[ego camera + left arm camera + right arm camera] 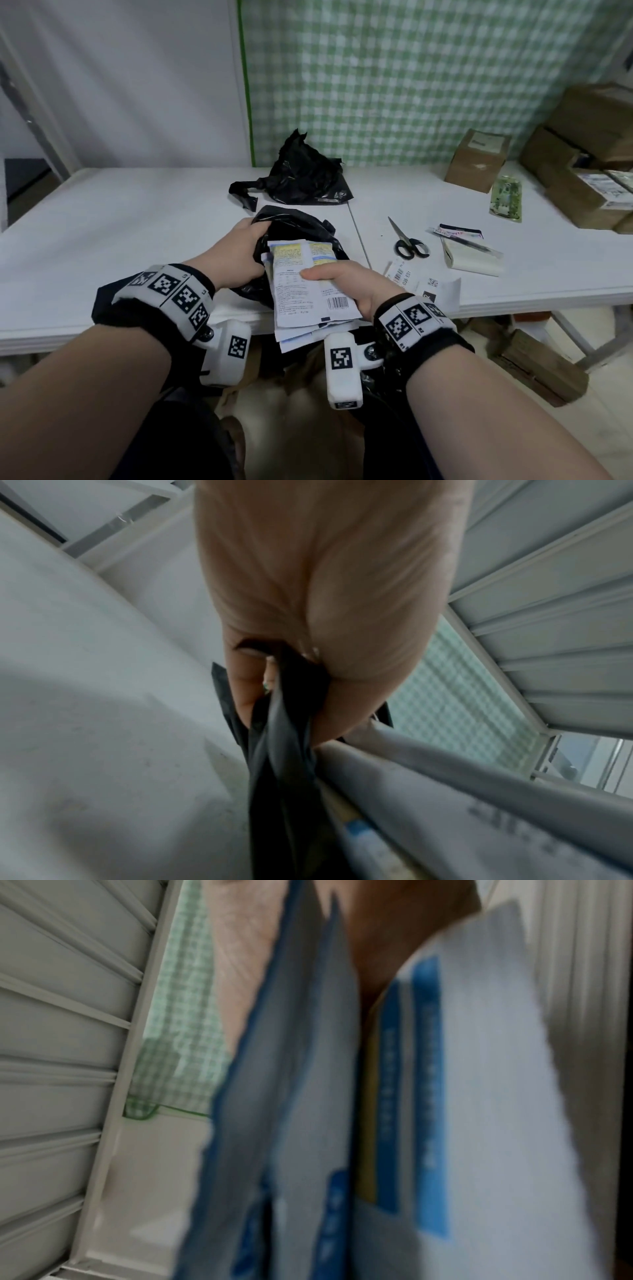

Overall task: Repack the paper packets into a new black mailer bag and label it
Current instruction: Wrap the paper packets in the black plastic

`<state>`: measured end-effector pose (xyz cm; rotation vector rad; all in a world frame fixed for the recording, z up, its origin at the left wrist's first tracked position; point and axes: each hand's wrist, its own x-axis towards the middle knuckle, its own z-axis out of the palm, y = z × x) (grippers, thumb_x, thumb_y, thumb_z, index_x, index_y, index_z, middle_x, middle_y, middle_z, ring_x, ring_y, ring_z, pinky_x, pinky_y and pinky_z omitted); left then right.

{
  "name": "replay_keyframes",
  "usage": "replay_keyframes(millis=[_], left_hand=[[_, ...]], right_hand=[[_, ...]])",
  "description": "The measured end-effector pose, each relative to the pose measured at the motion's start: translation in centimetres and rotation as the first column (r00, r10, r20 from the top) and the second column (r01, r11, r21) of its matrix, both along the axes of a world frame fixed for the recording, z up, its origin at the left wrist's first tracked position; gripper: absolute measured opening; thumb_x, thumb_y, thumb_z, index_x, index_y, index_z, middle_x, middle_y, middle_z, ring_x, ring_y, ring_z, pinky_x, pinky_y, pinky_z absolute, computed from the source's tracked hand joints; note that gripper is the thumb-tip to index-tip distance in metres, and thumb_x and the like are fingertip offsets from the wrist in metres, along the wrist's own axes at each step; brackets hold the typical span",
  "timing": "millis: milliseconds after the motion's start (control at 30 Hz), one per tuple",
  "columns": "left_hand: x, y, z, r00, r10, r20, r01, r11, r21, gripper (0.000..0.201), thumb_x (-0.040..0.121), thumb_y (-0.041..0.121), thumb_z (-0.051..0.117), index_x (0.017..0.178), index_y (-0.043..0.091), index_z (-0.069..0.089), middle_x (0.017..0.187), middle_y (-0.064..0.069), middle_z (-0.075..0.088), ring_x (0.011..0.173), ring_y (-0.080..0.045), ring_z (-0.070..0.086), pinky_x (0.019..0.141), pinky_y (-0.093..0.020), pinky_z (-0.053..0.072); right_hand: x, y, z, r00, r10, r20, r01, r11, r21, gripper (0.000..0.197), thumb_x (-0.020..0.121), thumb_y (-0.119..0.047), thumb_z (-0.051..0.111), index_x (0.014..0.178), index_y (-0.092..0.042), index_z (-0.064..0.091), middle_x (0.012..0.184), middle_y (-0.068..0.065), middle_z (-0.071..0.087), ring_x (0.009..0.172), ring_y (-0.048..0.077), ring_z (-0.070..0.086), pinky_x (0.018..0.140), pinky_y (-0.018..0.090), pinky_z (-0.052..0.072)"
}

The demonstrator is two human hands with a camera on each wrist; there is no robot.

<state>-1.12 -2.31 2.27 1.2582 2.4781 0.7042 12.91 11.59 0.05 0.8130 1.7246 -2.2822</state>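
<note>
Right hand point(346, 289), thumb on top, grips a stack of paper packets point(301, 284) at their near end, just over the near edge of the white table point(137, 219). The far ends of the packets sit inside the mouth of a black mailer bag point(294, 222), which lies on the table near its near edge, about the middle. Left hand point(239, 253) has its fingers curled round the bag's left rim, pinching the bunched black plastic and holding the mouth open; the left wrist view shows the fold of plastic caught between thumb and fingers. The right wrist view is blurred but shows several white and blue packets fanned against the palm.

Behind the bag, toward the far edge, lies a torn, crumpled black bag point(301, 174). To the right lie scissors point(409, 241), a notepad with a pen point(471, 253), and a printed label with a barcode point(421, 284) at the near edge. Brown cardboard boxes point(479, 164) stand at the far right corner.

The step in hand looks to be loading the packets into the new bag; they are only partly in. The next move likely calls for pushing the stack deeper while the left hand keeps the mouth wide, so no packet corner snags. Sealing and labelling are not yet done.
</note>
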Motion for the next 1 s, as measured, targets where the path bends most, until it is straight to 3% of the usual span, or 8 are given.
replay_keyframes(millis=[167, 333, 467, 600, 667, 733, 867, 1000], left_hand=[[0.2, -0.8, -0.6, 0.994, -0.109, 0.000, 0.109, 0.994, 0.003, 0.079, 0.076, -0.008, 0.057, 0.144, 0.024, 0.033, 0.144, -0.003, 0.030, 0.136, -0.016, 0.030, 0.102, -0.012, 0.023], [1.2, -1.2, -1.4, 0.972, -0.206, -0.113, 0.210, 0.977, 0.025, 0.069, 0.073, 0.041, 0.062, 0.138, 0.035, 0.041, 0.145, 0.000, 0.034, 0.134, -0.022, 0.034, 0.114, -0.031, 0.027], [1.6, -1.6, -1.9, 0.973, -0.118, -0.198, 0.109, 0.992, -0.059, 0.079, 0.077, -0.003, 0.049, 0.144, 0.035, 0.030, 0.151, 0.004, 0.022, 0.126, -0.027, 0.033, 0.107, -0.032, 0.032], [2.5, -1.5, -1.6, 0.950, -0.094, -0.297, 0.081, 0.995, -0.058, 0.074, 0.079, -0.005, 0.043, 0.144, 0.026, 0.029, 0.149, 0.005, 0.022, 0.113, -0.024, 0.034, 0.099, -0.034, 0.040], [2.6, -1.4, -1.6, 0.942, -0.079, -0.326, 0.068, 0.997, -0.043, 0.071, 0.080, -0.004, 0.043, 0.143, 0.024, 0.032, 0.149, 0.005, 0.023, 0.112, -0.025, 0.035, 0.098, -0.034, 0.041], [2.5, -1.5, -1.7, 0.930, -0.040, -0.365, 0.039, 0.999, -0.012, 0.068, 0.080, -0.004, 0.043, 0.142, 0.023, 0.034, 0.148, 0.005, 0.027, 0.110, -0.025, 0.037, 0.093, -0.037, 0.045], [2.3, -1.1, -1.7, 0.888, -0.027, -0.458, 0.079, 0.992, 0.095, 0.062, 0.078, -0.005, 0.046, 0.135, 0.019, 0.045, 0.141, 0.004, 0.041, 0.102, -0.026, 0.042, 0.083, -0.043, 0.050], [2.1, -0.8, -2.5, 0.895, -0.128, -0.428, 0.164, 0.985, 0.048, 0.069, 0.074, -0.006, 0.047, 0.138, 0.020, 0.042, 0.142, 0.000, 0.039, 0.110, -0.028, 0.044, 0.094, -0.041, 0.047]], right_hand=[[-1.3, -0.2, 0.0, 0.993, -0.105, 0.049, 0.105, 0.994, 0.015, 0.036, 0.087, -0.021, 0.061, 0.120, -0.008, 0.060, 0.111, 0.014, 0.069, 0.094, 0.028, 0.067, 0.086, 0.042, 0.054], [-2.8, -0.6, 0.0, 0.949, -0.309, 0.067, 0.311, 0.950, -0.016, 0.038, 0.088, -0.017, 0.057, 0.122, 0.000, 0.057, 0.117, 0.020, 0.066, 0.105, 0.034, 0.064, 0.098, 0.052, 0.048], [-3.8, -0.5, -0.2, 0.874, -0.484, 0.034, 0.483, 0.875, 0.031, 0.038, 0.081, -0.010, 0.063, 0.118, 0.000, 0.056, 0.104, 0.018, 0.070, 0.081, 0.030, 0.069, 0.086, 0.051, 0.054], [-4.6, -0.3, -0.6, 0.817, -0.575, 0.028, 0.571, 0.816, 0.091, 0.038, 0.070, -0.014, 0.068, 0.104, -0.001, 0.059, 0.084, 0.006, 0.059, 0.080, 0.032, 0.067, 0.086, 0.042, 0.052], [-4.7, -0.3, -0.6, 0.809, -0.588, 0.022, 0.580, 0.804, 0.131, 0.011, 0.079, -0.013, 0.065, 0.083, -0.009, 0.055, 0.078, 0.001, 0.054, 0.061, 0.014, 0.053, 0.068, 0.029, 0.051], [-4.9, 0.0, -0.9, 0.819, -0.574, -0.008, 0.568, 0.808, 0.159, 0.016, 0.082, -0.011, 0.062, 0.071, -0.015, 0.050, 0.081, 0.005, 0.055, 0.061, 0.015, 0.048, 0.062, 0.028, 0.046], [-5.2, 0.3, -0.6, 0.823, -0.566, -0.042, 0.562, 0.802, 0.204, 0.017, 0.083, -0.012, 0.060, 0.071, -0.017, 0.049, 0.074, 0.000, 0.049, 0.060, 0.012, 0.046, 0.062, 0.028, 0.046], [-5.6, 0.4, 0.0, 0.777, -0.627, -0.056, 0.623, 0.752, 0.216, 0.012, 0.086, -0.013, 0.054, 0.075, -0.018, 0.049, 0.073, -0.002, 0.047, 0.060, 0.010, 0.045, 0.062, 0.026, 0.046]])
